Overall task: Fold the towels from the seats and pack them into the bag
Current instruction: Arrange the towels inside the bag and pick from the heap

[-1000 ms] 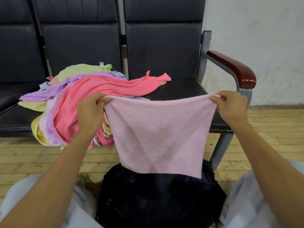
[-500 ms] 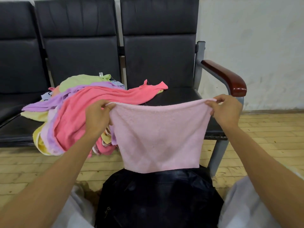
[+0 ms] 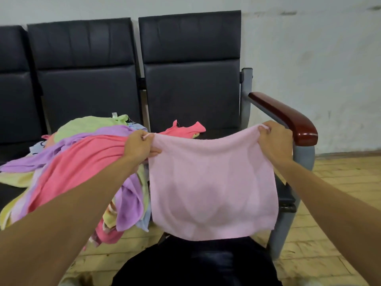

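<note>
Many towels [image 3: 82, 162] heaped on black seats [image 3: 86, 83] at left, green, purple, coral, yellow, some drooping over front edge. Next, left hand [image 3: 138, 145], fingers clamped on top left corner of pink towel [image 3: 212, 186]. Stretched wide before right seat, lower edge hanging just above black bag [image 3: 195, 265]. Then right hand [image 3: 276, 141], fingers pinched on top right corner. Wooden armrest [image 3: 288, 118] just beyond.

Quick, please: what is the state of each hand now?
Left hand: closed, pinching one top corner of the pink towel.
Right hand: closed, pinching the other top corner.
</note>
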The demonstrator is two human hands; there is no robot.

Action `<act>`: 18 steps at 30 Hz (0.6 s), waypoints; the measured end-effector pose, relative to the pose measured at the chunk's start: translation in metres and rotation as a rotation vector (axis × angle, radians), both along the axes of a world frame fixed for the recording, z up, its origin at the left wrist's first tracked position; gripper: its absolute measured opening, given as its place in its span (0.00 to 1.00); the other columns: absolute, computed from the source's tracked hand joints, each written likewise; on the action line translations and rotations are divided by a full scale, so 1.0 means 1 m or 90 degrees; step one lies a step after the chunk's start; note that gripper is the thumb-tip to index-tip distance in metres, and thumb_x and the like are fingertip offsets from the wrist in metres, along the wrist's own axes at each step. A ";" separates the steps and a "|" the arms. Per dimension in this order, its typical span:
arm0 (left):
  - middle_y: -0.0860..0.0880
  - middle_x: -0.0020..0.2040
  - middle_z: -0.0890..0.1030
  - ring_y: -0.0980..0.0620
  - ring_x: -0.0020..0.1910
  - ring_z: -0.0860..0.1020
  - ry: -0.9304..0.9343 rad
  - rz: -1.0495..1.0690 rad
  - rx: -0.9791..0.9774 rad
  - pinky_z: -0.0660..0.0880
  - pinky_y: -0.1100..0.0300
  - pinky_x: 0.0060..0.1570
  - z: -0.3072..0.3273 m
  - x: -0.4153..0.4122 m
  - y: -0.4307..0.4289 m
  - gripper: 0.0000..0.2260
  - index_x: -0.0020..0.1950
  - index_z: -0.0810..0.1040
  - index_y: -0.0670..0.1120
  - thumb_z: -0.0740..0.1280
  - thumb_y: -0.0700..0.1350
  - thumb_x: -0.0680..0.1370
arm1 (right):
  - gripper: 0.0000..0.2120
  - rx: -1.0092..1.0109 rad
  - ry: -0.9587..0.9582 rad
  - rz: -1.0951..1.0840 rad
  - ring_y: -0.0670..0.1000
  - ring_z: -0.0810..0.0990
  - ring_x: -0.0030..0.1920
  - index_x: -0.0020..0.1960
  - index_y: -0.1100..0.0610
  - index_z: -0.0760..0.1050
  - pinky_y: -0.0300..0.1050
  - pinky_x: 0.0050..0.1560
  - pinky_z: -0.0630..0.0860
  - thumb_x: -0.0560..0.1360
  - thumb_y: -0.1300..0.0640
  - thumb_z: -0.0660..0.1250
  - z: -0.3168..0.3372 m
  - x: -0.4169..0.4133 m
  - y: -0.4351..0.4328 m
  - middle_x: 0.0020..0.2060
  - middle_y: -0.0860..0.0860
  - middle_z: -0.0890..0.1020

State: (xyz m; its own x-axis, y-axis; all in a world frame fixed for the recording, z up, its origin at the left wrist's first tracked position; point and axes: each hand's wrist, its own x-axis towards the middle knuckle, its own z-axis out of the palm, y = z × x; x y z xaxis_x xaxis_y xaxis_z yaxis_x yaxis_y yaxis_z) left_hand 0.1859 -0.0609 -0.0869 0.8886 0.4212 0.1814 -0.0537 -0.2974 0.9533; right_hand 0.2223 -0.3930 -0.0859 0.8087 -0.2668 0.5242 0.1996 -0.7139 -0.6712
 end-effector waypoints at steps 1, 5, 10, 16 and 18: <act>0.38 0.42 0.81 0.49 0.33 0.84 -0.002 0.003 0.003 0.82 0.58 0.34 -0.002 0.010 0.001 0.08 0.44 0.71 0.45 0.59 0.42 0.82 | 0.13 0.000 0.008 -0.005 0.59 0.79 0.51 0.58 0.61 0.79 0.44 0.52 0.70 0.82 0.59 0.58 0.000 0.010 0.001 0.51 0.60 0.82; 0.40 0.44 0.80 0.46 0.40 0.84 -0.032 0.008 0.006 0.81 0.53 0.46 -0.008 0.052 0.002 0.08 0.43 0.70 0.44 0.58 0.40 0.82 | 0.11 0.027 0.017 0.001 0.59 0.79 0.52 0.57 0.62 0.78 0.44 0.51 0.70 0.81 0.60 0.59 -0.003 0.058 0.004 0.51 0.59 0.82; 0.44 0.48 0.78 0.46 0.50 0.78 -0.077 0.041 0.121 0.77 0.47 0.54 -0.008 0.084 0.002 0.05 0.45 0.72 0.45 0.62 0.42 0.81 | 0.07 0.103 -0.010 0.075 0.54 0.80 0.47 0.49 0.57 0.80 0.49 0.52 0.77 0.78 0.60 0.63 0.000 0.092 0.007 0.46 0.55 0.83; 0.38 0.52 0.80 0.43 0.54 0.81 -0.080 -0.031 0.062 0.78 0.49 0.57 -0.023 0.061 0.001 0.07 0.43 0.72 0.47 0.61 0.42 0.82 | 0.10 0.044 0.024 0.082 0.55 0.82 0.48 0.49 0.58 0.82 0.55 0.55 0.79 0.75 0.61 0.62 -0.012 0.073 -0.017 0.45 0.54 0.84; 0.39 0.50 0.81 0.41 0.53 0.81 -0.053 -0.040 0.073 0.77 0.45 0.58 -0.026 0.051 0.006 0.06 0.44 0.74 0.47 0.62 0.42 0.81 | 0.10 -0.003 0.036 0.074 0.56 0.81 0.48 0.50 0.60 0.82 0.49 0.54 0.77 0.77 0.62 0.62 -0.014 0.062 -0.025 0.45 0.56 0.84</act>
State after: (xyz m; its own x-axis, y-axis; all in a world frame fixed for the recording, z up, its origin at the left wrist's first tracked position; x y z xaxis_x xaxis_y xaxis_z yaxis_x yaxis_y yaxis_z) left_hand 0.2373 -0.0553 -0.1134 0.8926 0.3376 0.2989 -0.1526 -0.3977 0.9047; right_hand 0.2844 -0.4177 -0.0996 0.8628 -0.1665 0.4773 0.2430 -0.6914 -0.6803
